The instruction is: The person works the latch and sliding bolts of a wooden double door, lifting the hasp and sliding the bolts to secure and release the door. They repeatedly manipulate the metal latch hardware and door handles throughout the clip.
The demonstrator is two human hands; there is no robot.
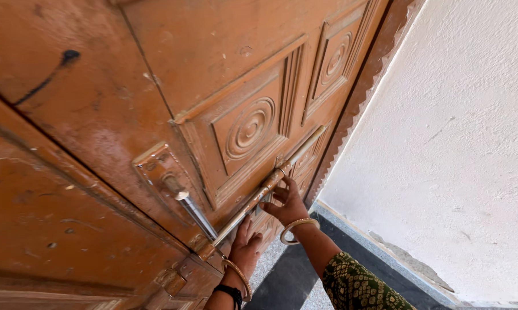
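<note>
Step in hand: I judge this to be the working of the long brass sliding bolt (267,186) on the orange-brown carved wooden door (98,115); both of my hands are at the bolt, low on the door.
Bolt, where it is: it runs slantwise across the lower door panel, from a bracket near the bottom corner up toward the door's edge by the frame.
Right hand (286,202): fingers curled about the bolt's knob at mid-length, closed on it; a gold bangle (296,227) sits on the wrist, and a green patterned sleeve (356,287) covers the arm below.
Left hand (246,247): laid flat with fingers spread wide against the door, just beside the bolt's lower end; it holds nothing. It wears a gold bangle and a black band at the wrist.
Next move, as I judge it: the knob wants turning clear of its keeper, then a steady pull along the rod's line, while the flat hand steadies the door.
Other fittings: a steel lever handle (193,209) on a brass plate stands above the bolt, untouched.
Surroundings: a rough white plastered wall (454,143) to the right, and a speckled grey floor (282,275) beneath.
Packages, labels, signs: I see none; the one mark is a black smear (69,56) high on the door.
</note>
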